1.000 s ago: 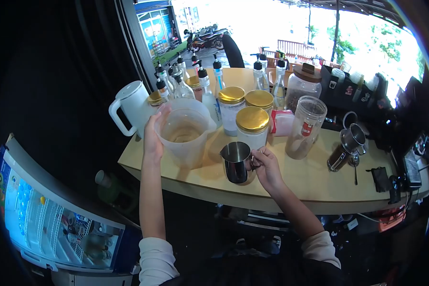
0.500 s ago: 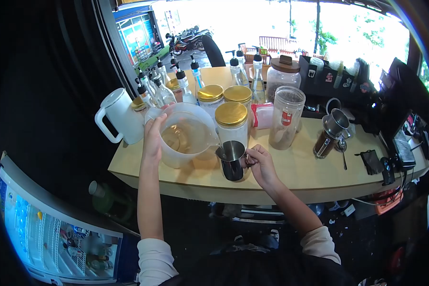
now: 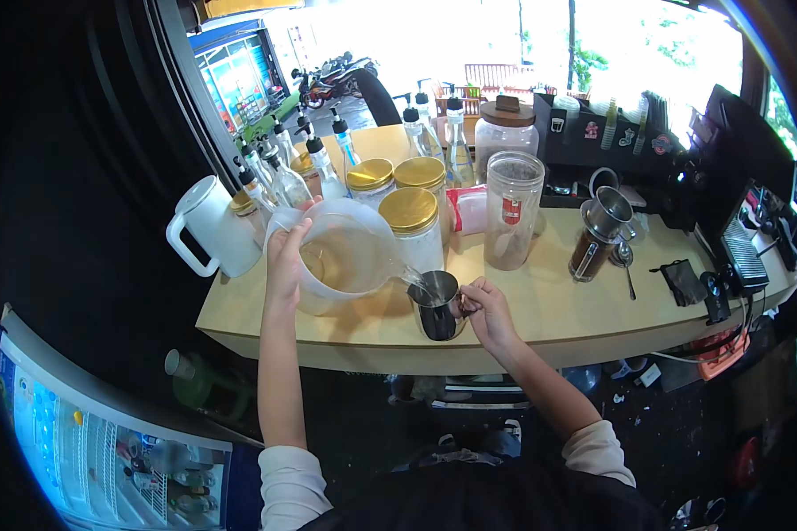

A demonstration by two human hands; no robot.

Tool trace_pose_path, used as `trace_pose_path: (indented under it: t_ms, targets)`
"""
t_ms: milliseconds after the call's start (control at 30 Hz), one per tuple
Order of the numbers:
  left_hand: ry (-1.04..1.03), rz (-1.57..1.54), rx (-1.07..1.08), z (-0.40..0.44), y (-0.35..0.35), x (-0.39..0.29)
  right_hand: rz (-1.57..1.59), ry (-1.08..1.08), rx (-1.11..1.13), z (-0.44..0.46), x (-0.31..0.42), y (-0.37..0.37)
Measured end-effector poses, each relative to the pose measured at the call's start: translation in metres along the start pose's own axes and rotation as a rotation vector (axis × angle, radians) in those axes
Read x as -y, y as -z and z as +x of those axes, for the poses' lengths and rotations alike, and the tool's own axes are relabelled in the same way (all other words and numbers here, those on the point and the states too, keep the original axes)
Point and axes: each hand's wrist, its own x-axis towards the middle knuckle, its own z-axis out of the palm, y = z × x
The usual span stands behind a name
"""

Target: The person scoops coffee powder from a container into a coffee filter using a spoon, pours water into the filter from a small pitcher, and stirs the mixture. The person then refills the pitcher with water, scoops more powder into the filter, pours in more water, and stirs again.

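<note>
A translucent plastic pitcher (image 3: 350, 248) is tilted to the right, with my left hand (image 3: 286, 261) closed round its handle side. Clear liquid runs from its spout into a small dark metal jug (image 3: 440, 319). The jug is upright near the counter's front edge, and my right hand (image 3: 487, 311) grips its handle. Just behind the jug stands a glass jar with a gold lid (image 3: 408, 211).
A white kettle (image 3: 212, 226) stands left on the wooden counter (image 3: 540, 310). Pump bottles (image 3: 328, 168) and gold-lidded jars are behind the pitcher. To the right are a tall clear jar (image 3: 512, 212), a metal filter over a glass (image 3: 598, 234) and a spoon (image 3: 624, 265).
The pitcher has tipped further to the right, and liquid now streams into the metal jug. The view has shifted, so the counter items appear further left.
</note>
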Motion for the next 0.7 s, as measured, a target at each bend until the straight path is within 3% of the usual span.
trace_pose_path:
  t_ms: [700]
  targets:
    - [-0.023, -0.017, 0.007, -0.011, -0.014, -0.002, -0.212, 0.124, -0.021, -0.016, -0.005, 0.013]
